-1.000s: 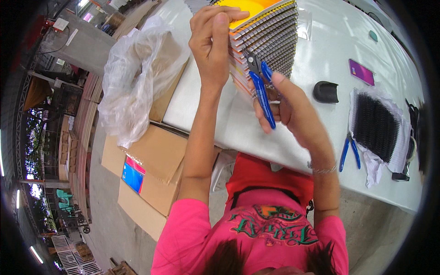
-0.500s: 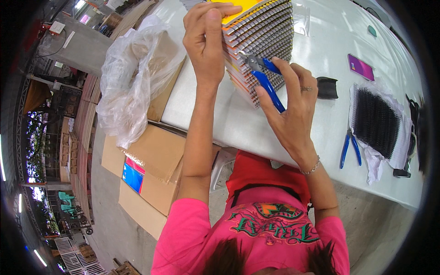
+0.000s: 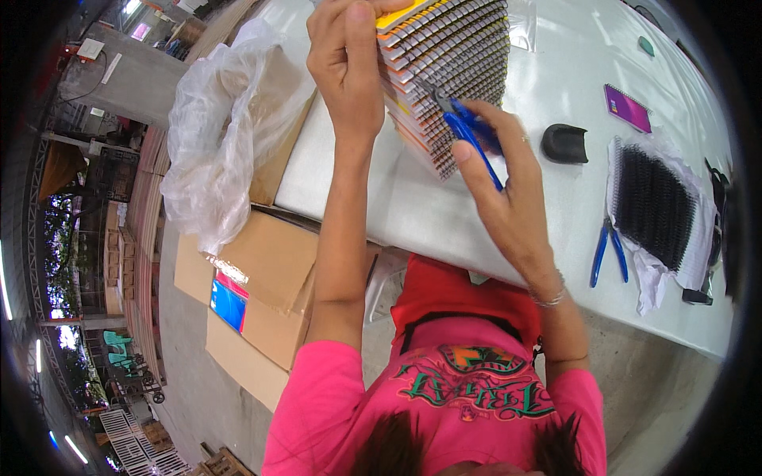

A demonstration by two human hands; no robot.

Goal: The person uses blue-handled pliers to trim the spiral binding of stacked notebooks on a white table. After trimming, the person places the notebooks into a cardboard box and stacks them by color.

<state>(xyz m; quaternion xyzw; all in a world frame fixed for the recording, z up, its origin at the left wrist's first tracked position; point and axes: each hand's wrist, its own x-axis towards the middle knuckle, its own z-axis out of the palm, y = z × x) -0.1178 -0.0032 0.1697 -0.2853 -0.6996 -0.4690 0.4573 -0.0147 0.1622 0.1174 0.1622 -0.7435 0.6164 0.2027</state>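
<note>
A thick stack of spiral notebooks (image 3: 456,55) stands on the table at the top of the view, its rows of wire coils facing me and a yellow cover on top. My left hand (image 3: 349,75) grips the stack's upper left edge, thumb on the side and fingers folded over the top. In my right hand (image 3: 512,186) is a pair of blue-handled wire cutters (image 3: 472,139). Their metal jaws point up and left at the coil ends, close to the notebooks; whether they touch a wire I cannot make out. The right hand is somewhat blurred.
To the right lie a black curved piece (image 3: 565,143), a purple spiral notebook (image 3: 627,108), black coils (image 3: 655,206) on white paper and a second blue-handled pair of pliers (image 3: 608,252). Crumpled clear plastic (image 3: 218,135) covers a carton at left, with an open cardboard box (image 3: 266,270) below.
My right hand has shifted slightly right with the wire cutters, and their jaws sit a little higher along the coils. My left hand has moved slightly left, still gripping the stack.
</note>
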